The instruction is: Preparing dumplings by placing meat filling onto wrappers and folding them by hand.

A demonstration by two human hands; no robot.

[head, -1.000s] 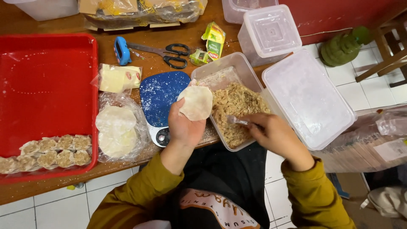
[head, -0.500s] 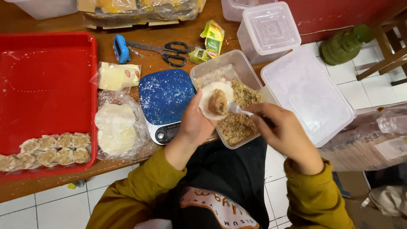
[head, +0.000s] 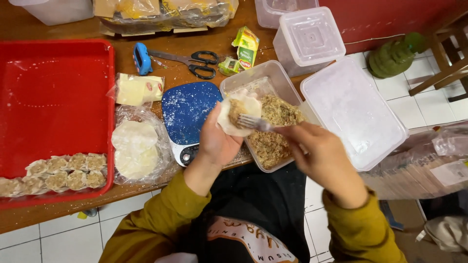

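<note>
I see the left hand (head: 217,139) cupped half-closed around a round dumpling wrapper (head: 238,114), held above the tub of minced filling (head: 273,126). The right hand (head: 319,153) is closed on a fork (head: 253,123), whose tines press filling into the wrapper beside the blue kitchen scale (head: 187,112).

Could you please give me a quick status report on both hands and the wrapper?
Left hand cups wrapper with filling. Right hand holds fork, tines on the filling. Filling tub just beneath; nothing in the way.
</note>
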